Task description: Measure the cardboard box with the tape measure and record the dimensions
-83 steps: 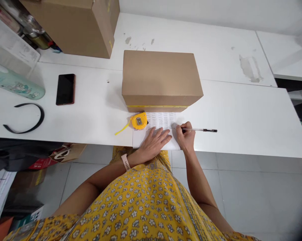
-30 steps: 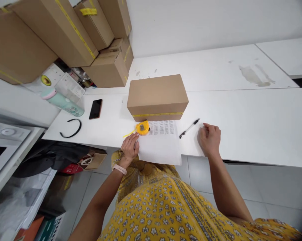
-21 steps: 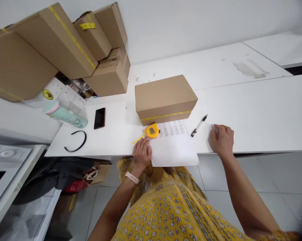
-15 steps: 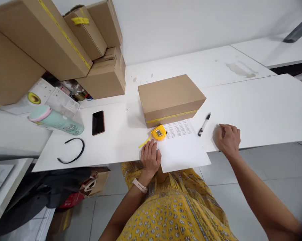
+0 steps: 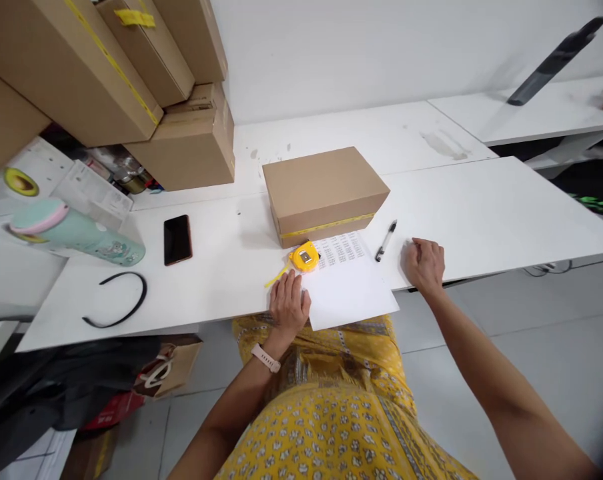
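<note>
My left hand (image 5: 289, 305) lies flat at the table's front edge, fingers extended, beside the left edge of a printed sheet of paper (image 5: 346, 287). Just beyond its fingertips sits a yellow tape measure (image 5: 304, 257), with a yellow strip trailing to the lower left. Behind these, a closed cardboard box (image 5: 326, 187) with yellow tape along its side rests on the table and borders the paper's far end. My right hand (image 5: 425, 265) is a loose fist on the front edge, with nothing seen in it. Between it and the paper lies a pen (image 5: 386, 241).
On the left are a phone (image 5: 177, 240), a black headband (image 5: 124, 303) and a mint-green bottle (image 5: 89, 233) lying tilted. Several cardboard boxes (image 5: 186, 150) are stacked at the back left against the wall. A dark upright object (image 5: 551, 63) stands at the far right.
The view has swung slightly to the right, so everything appears shifted left. Both hands, the box, the tape measure and the pen keep their places on the table.
</note>
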`<action>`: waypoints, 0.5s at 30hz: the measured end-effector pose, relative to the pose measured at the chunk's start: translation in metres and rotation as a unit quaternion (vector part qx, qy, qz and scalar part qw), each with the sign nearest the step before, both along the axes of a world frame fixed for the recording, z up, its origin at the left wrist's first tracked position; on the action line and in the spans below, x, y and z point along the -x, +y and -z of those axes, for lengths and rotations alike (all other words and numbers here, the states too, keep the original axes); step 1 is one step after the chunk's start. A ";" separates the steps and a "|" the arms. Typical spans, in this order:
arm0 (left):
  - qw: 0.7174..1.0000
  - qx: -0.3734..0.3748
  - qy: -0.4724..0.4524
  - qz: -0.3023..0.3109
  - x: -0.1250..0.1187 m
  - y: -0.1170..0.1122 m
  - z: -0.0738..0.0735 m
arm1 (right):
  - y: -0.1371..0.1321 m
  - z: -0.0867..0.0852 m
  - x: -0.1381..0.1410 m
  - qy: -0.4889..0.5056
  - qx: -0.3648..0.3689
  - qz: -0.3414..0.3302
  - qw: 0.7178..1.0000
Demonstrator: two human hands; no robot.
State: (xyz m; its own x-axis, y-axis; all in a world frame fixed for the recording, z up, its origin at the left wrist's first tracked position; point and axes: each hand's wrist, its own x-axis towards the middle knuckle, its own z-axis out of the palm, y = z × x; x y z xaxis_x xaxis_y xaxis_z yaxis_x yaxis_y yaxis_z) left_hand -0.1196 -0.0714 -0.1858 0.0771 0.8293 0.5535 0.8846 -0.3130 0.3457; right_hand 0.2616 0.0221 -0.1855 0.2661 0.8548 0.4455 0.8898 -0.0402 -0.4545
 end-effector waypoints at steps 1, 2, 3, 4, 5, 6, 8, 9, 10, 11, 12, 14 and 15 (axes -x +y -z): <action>1.000 0.010 -0.011 0.000 0.000 0.001 0.001 | 0.000 0.001 -0.002 0.001 -0.004 -0.006 1.000; 0.999 0.021 -0.024 0.000 -0.001 0.001 0.001 | 0.000 0.001 -0.003 0.004 -0.006 -0.010 1.000; 0.999 0.033 -0.037 0.000 -0.001 0.002 0.001 | 0.000 0.002 -0.004 0.010 -0.008 -0.012 1.000; 0.998 0.044 -0.047 -0.002 -0.002 0.002 0.001 | 0.000 0.002 -0.005 0.015 -0.008 -0.013 1.000; 0.997 0.051 -0.054 -0.005 -0.002 0.002 0.001 | 0.000 0.002 -0.005 0.021 -0.009 -0.013 1.000; 0.997 0.056 -0.058 -0.009 -0.003 0.002 0.000 | 0.000 0.002 -0.005 0.027 -0.010 -0.014 1.000; 0.996 0.058 -0.062 -0.019 -0.004 0.001 -0.004 | -0.001 0.002 -0.003 0.032 -0.012 -0.017 0.999; 0.996 0.058 -0.064 -0.024 -0.005 -0.001 -0.006 | -0.001 0.002 -0.002 0.034 -0.013 -0.021 0.999; 0.996 0.059 -0.066 -0.027 -0.005 -0.002 -0.008 | -0.001 0.002 -0.002 0.036 -0.014 -0.025 0.999; 0.995 0.059 -0.069 -0.030 -0.006 -0.003 -0.011 | -0.001 0.002 -0.001 0.039 -0.015 -0.029 0.999; 0.995 0.060 -0.074 -0.034 -0.007 -0.005 -0.014 | -0.001 0.002 0.000 0.042 -0.016 -0.033 0.998; 0.993 0.059 -0.091 -0.051 -0.008 -0.005 -0.020 | -0.001 0.002 0.000 0.048 -0.021 -0.039 0.998; 0.991 0.059 -0.104 -0.065 -0.009 -0.004 -0.023 | -0.002 0.003 0.000 0.051 -0.023 -0.040 0.998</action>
